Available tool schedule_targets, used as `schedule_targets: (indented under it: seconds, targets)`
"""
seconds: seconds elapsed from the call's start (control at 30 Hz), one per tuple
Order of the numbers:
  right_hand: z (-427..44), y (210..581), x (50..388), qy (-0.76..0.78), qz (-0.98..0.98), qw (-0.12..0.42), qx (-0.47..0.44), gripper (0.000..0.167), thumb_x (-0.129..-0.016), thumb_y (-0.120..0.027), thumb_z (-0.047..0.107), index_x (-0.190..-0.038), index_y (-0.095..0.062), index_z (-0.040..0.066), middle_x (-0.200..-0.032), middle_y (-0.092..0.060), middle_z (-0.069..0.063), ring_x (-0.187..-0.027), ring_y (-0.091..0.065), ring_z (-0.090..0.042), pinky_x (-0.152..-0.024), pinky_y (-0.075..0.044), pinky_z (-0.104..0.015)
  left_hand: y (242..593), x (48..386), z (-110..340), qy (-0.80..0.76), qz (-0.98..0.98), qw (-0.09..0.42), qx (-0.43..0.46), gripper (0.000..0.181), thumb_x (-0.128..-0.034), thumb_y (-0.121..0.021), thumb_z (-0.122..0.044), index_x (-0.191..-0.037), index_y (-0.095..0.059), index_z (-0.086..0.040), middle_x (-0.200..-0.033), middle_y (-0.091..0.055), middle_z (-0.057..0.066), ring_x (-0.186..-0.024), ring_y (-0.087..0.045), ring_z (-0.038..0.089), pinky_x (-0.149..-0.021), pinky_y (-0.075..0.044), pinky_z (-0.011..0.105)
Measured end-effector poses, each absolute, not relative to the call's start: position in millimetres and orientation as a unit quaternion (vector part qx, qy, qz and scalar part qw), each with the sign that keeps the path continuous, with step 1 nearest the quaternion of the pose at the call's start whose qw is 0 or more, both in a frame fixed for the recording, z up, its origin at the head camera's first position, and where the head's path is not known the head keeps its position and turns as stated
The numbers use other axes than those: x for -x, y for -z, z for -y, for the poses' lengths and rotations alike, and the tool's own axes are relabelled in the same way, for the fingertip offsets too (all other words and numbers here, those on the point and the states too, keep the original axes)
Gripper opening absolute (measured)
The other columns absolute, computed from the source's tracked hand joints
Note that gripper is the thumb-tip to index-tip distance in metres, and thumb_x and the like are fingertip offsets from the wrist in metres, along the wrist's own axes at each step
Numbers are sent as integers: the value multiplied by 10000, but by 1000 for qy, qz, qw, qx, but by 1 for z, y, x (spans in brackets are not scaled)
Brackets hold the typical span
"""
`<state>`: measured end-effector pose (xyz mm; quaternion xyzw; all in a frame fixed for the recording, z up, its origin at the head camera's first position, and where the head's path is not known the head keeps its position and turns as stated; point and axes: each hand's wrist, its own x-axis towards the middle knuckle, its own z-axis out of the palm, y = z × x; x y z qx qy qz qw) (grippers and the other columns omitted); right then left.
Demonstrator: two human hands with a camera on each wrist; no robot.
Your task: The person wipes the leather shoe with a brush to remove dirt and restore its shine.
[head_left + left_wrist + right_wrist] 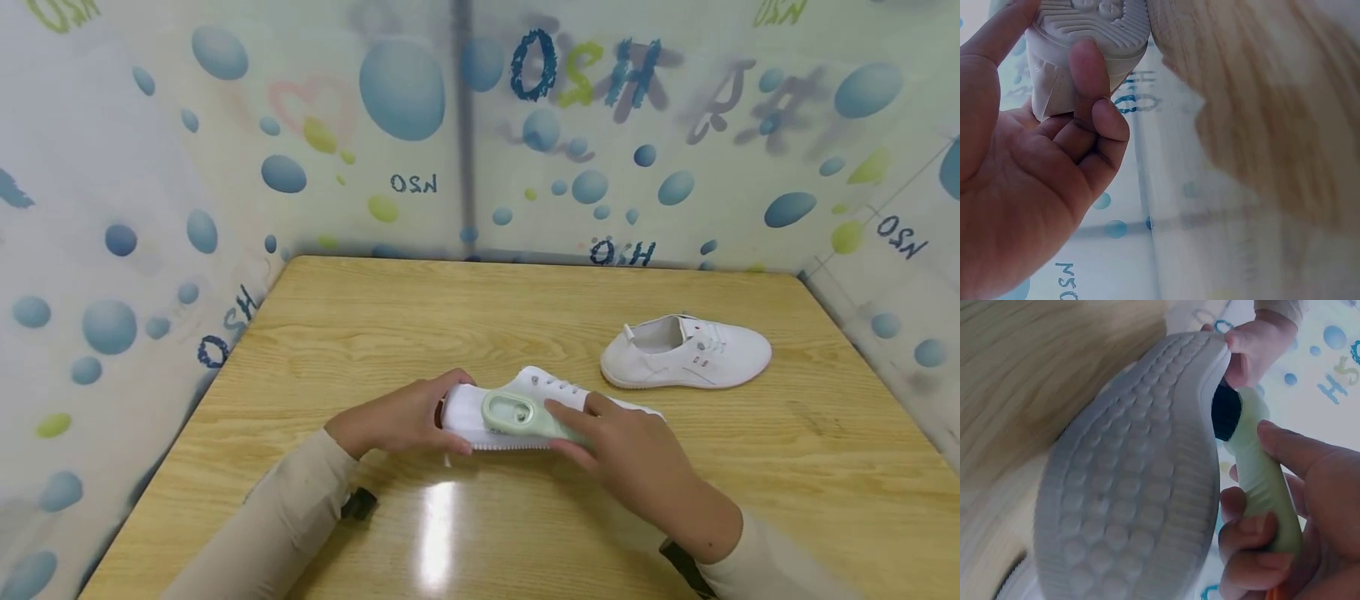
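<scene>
A white shoe point(465, 412) is held on its side above the table, its studded sole point(1129, 475) turned toward the right wrist camera. My left hand point(408, 417) grips it by the heel; in the left wrist view the fingers point(1090, 69) curl against the ridged heel sole point(1094, 28). In my right hand point(630, 450) is a pale green brush point(510, 412) with a clear oval window in its head. Its dark bristles point(1225, 414) face the shoe's side, and the thumb and fingers wrap around the handle point(1266, 494).
A second white shoe point(686, 354) lies upright at the right of the wooden table point(420, 317). Behind and beside the table hang pale curtains point(300, 217) printed with blue and green drops. Dark straps point(360, 504) show near both wrists.
</scene>
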<state>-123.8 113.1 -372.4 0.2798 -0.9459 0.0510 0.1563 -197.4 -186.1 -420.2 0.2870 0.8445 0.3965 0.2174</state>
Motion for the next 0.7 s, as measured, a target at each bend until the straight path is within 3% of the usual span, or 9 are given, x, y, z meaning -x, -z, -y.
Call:
schedule_targets:
  seconds: [0.33,0.7]
  targets:
    - [-140,355,113,-44,970,81,-226,426,-873,-735,465,-1275,-685,332,-908,-636,9,-548,-397,-45,-465,-327,-230,420,197,187,-388,-851,216,-282,686,-782,-859,-377,-1307,-459,-187,-1060,-642,2,-874,-609,141,-760,-514,308]
    - [-129,361,117,-69,963,103,-240,425,-845,-777,425,-1247,-707,305,-881,-613,7,-568,-447,-52,-488,-360,-228,419,197,186,-390,-849,219,-282,680,-785,-860,-359,-1304,-457,-182,-1054,-643,4,-863,-611,144,-746,-517,306]
